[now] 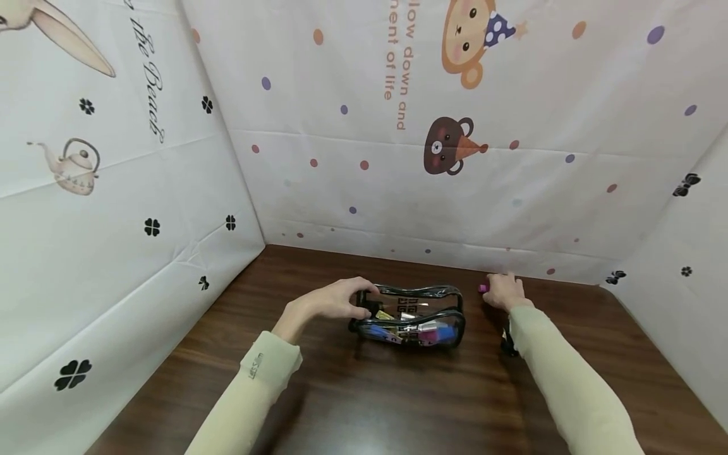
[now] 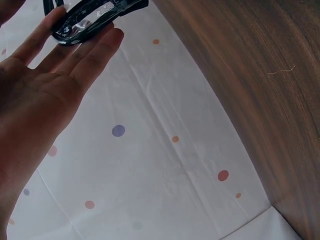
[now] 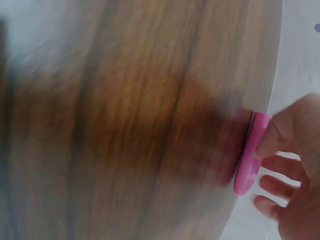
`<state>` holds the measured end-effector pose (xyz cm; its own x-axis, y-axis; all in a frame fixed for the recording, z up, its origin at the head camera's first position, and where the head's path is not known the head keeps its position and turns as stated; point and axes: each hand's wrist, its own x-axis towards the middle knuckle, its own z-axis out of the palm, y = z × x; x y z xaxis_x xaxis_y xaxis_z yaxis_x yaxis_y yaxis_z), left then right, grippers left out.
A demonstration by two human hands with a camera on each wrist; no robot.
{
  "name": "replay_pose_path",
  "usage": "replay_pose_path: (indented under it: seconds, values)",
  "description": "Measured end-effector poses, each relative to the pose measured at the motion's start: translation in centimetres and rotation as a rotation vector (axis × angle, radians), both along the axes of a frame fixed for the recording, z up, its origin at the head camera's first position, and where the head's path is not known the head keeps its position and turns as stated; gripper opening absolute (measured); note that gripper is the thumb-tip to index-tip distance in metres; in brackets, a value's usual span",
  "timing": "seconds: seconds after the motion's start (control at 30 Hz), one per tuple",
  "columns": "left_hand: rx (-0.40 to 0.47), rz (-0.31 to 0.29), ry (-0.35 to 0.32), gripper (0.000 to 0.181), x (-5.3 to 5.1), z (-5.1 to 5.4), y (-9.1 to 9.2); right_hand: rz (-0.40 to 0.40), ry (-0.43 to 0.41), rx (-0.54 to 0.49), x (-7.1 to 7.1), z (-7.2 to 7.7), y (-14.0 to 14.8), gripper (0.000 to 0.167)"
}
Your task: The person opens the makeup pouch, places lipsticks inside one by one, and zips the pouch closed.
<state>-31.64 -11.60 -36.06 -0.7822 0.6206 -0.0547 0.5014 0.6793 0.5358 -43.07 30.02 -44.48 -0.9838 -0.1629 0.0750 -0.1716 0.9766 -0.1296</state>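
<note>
A clear cosmetic bag with black piping [image 1: 432, 292] stands on the brown table in the head view. Inside show a blue item [image 1: 375, 332], gold and silver pieces and a pink-and-blue one. My left hand [image 1: 335, 301] grips the bag's left end, thumb on the near side; in the left wrist view its fingers lie against the black rim [image 2: 75, 40]. To the right of the bag, near the back wall, my right hand [image 1: 505, 292] pinches a slim pink tube [image 3: 250, 155] with rounded ends between thumb and fingers. The fingers partly hide it.
The wood-grain table [image 1: 370, 392] is bounded by white printed sheets [image 1: 352, 189] at the back, left and right. A small dark item [image 1: 508, 341] shows beside the right cuff, partly covered by the sleeve; its kind is unclear.
</note>
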Motion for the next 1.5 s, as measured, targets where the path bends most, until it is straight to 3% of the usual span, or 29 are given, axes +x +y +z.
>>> replay_pose_path:
  seconds: [0.1,0.4,0.83,1.23,1.5]
  values:
    - [0.000,-0.002,-0.005,0.046,0.1,0.0,0.1,0.015,-0.051,0.033,1.2,0.6,0.5,0.051]
    - [0.014,0.001,-0.004,0.045,0.5,0.1,0.0,0.071,-0.073,0.034,4.5,1.6,2.6,0.016]
    - [0.021,-0.009,0.008,0.045,0.5,0.0,-0.1,0.052,-0.092,-0.105,8.2,2.6,4.3,0.017]
    - [0.014,-0.017,0.015,0.045,0.1,-0.1,0.0,0.141,-0.043,-0.201,8.8,6.3,3.0,0.013]
    - [0.005,-0.006,0.016,0.044,0.2,-0.1,0.0,0.170,0.028,-0.191,8.3,6.9,2.5,0.012]
